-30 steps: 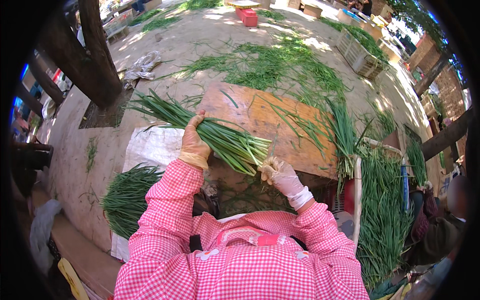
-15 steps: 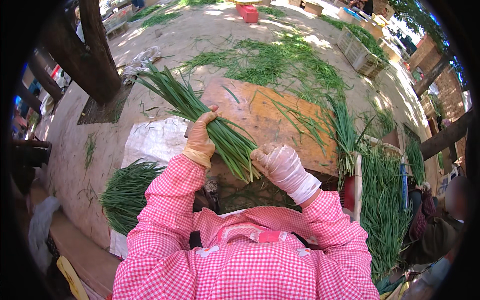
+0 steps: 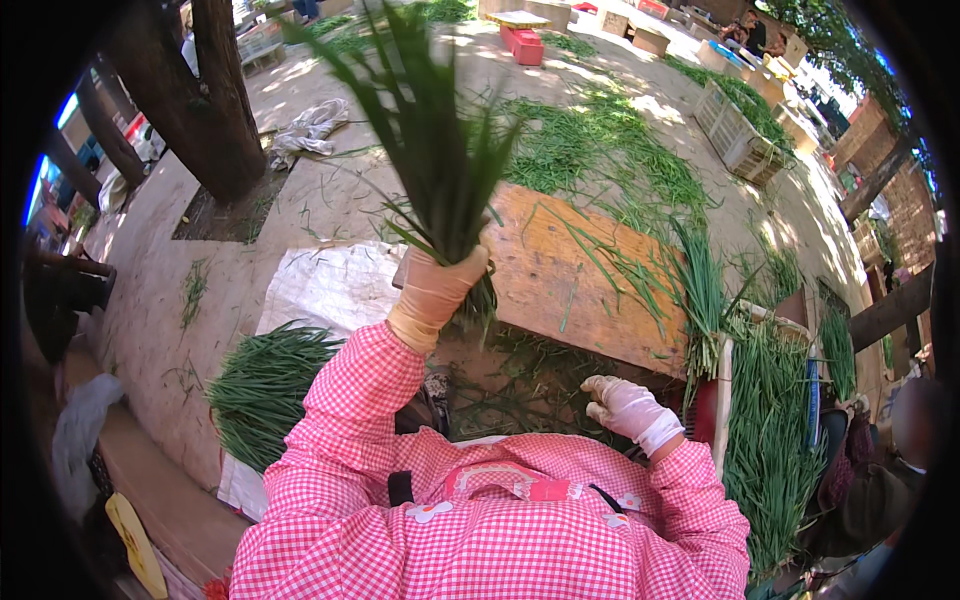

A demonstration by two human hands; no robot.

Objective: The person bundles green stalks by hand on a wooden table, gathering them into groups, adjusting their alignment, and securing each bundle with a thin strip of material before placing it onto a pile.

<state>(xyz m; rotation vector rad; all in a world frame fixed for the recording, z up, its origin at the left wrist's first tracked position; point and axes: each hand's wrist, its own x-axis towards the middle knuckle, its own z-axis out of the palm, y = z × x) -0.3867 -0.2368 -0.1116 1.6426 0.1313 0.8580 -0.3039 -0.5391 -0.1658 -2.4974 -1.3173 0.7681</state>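
Note:
My left hand (image 3: 437, 290), in a pale glove, is wrapped round the lower part of a bunch of garlic chives (image 3: 450, 170). The bunch stands nearly upright, its leaves blurred and fanned out over the near-left end of a wooden board (image 3: 560, 270). The cut ends come out below my hand. My right hand (image 3: 635, 412), gloved in white, is apart from the bunch, just in front of the board's near edge. Its fingers are loosely bent and apart, and I see nothing in them. Several loose leaves and a small bundle of garlic chives (image 3: 700, 290) lie on the board's right side.
A pile of garlic chives (image 3: 270, 395) rests on white sheeting (image 3: 320, 290) at my left. More fill a container (image 3: 770, 430) at my right, beside another person (image 3: 885, 480). A tree trunk (image 3: 215, 130) rises far left; a plastic crate (image 3: 735, 135) stands far right.
My left hand has swung the bunch from slanting left to nearly upright. The right hand has left the cut ends and drawn back toward me, down and right. The view has shifted slightly.

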